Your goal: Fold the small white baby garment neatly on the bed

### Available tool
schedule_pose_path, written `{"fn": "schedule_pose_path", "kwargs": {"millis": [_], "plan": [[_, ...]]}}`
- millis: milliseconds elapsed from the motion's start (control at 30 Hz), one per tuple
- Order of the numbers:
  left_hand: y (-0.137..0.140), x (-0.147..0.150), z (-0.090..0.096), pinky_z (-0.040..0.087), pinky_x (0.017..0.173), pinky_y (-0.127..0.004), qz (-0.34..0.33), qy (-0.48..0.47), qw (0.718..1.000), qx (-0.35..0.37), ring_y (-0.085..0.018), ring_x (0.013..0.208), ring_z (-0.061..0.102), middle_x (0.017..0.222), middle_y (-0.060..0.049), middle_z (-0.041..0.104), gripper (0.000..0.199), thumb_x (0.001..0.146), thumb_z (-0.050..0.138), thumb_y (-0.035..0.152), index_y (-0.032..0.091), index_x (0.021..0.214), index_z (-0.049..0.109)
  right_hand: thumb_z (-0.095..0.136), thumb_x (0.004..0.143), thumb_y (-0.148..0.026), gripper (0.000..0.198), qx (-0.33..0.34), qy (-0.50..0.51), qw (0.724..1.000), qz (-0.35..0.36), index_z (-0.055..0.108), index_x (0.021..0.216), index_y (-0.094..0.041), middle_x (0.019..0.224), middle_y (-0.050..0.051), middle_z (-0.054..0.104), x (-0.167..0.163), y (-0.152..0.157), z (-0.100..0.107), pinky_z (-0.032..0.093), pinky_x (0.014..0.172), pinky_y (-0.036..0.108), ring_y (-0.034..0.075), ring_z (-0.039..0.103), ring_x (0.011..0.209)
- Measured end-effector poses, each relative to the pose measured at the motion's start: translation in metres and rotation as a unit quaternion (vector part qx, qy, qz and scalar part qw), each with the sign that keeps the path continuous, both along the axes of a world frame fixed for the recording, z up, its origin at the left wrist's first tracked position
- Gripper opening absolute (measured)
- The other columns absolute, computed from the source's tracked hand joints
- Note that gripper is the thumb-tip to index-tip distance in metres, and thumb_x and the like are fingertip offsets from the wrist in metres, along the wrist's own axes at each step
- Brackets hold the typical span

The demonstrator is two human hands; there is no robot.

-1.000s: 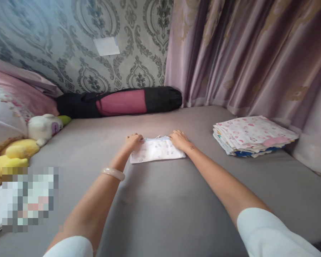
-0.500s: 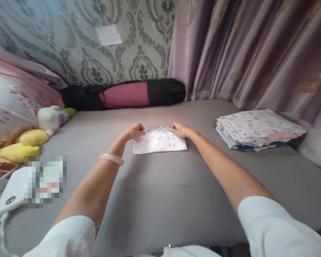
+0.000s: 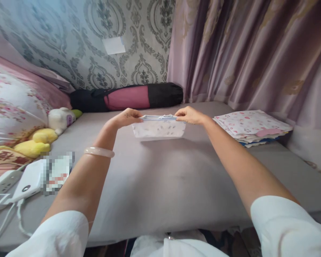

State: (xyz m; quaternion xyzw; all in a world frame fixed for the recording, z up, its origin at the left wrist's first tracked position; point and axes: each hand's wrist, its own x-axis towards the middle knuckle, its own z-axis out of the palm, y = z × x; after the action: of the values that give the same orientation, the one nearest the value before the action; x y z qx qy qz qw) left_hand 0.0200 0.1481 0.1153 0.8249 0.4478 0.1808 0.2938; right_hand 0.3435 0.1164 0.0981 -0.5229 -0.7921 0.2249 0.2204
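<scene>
Both hands hold one folded cloth (image 3: 159, 128) by its top edge, above the middle of the bed (image 3: 163, 182), a shadow on the sheet just beneath it. The left hand (image 3: 127, 117) pinches the top left corner, fingers closed on the fabric; the right hand (image 3: 189, 115) pinches the top right corner the same way. The cloth hangs flat between them, lower edge clear of the sheet.

To carry this lift well, I judge the two grips should stay level and pull gently apart, so the folded layers do not sag or slip open; a loose thread shows at the top edge, so the pinch should take all layers.

Open room lies in front: the near half of the bed is bare sheet right up to its near edge. Toward the right edge sits a stack (image 3: 253, 126) of folded cloths, near the right hand but apart from it, with a curtain (image 3: 256, 53) hanging close behind it. At the far edge a rolled mat bag (image 3: 128, 97) lies along the wall. On the left side are pillows (image 3: 13, 107), soft toys (image 3: 42, 137), and near the left front corner a power strip (image 3: 2, 184) with a charger (image 3: 28, 184) and cord.
</scene>
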Motion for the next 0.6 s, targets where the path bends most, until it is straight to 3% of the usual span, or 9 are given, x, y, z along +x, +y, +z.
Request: {"fn": "schedule_pose_path", "kwargs": {"millis": [133,267,433,600], "plan": [[-0.002,0.013,-0.008,0.042,0.089,-0.036,0.105,0.026,0.974,0.197,-0.02,0.089,0.06,0.09,-0.004,0.069,0.021,0.082,0.059,0.027,0.017,0.098,0.069,0.052,0.088,-0.016,0.024,0.134,-0.064,0.988,-0.038,0.07,0.104,-0.016,0.102,0.005,0.07,-0.005,-0.01,0.003,0.042,0.085,0.028,0.018,0.06,0.095],[-0.016,0.02,-0.043,0.029,0.103,-0.045,0.114,0.086,0.931,0.337,-0.023,0.103,0.056,0.103,-0.007,0.068,0.023,0.09,0.046,0.021,0.021,0.102,0.066,0.039,0.092,-0.011,0.033,0.233,-0.136,0.96,-0.074,0.066,0.109,-0.016,0.113,0.009,0.065,-0.014,-0.026,-0.025,0.034,0.094,0.033,0.023,0.05,0.108],[-0.049,0.014,-0.089,0.024,0.106,-0.044,0.07,0.112,0.927,0.351,-0.022,0.107,0.056,0.112,-0.008,0.066,0.03,0.095,0.034,0.019,0.022,0.106,0.062,0.031,0.096,-0.012,0.036,0.252,-0.189,0.948,-0.049,0.064,0.112,-0.016,0.115,0.01,0.064,-0.018,-0.054,-0.069,0.03,0.095,0.033,0.024,0.048,0.107],[-0.072,0.003,-0.112,0.024,0.108,-0.041,0.035,0.109,0.936,0.332,-0.019,0.115,0.055,0.12,-0.008,0.065,0.033,0.097,0.03,0.019,0.023,0.11,0.06,0.031,0.096,-0.01,0.038,0.236,-0.196,0.951,-0.026,0.064,0.114,-0.018,0.118,0.01,0.063,-0.015,-0.078,-0.09,0.031,0.096,0.033,0.023,0.048,0.108]]}}
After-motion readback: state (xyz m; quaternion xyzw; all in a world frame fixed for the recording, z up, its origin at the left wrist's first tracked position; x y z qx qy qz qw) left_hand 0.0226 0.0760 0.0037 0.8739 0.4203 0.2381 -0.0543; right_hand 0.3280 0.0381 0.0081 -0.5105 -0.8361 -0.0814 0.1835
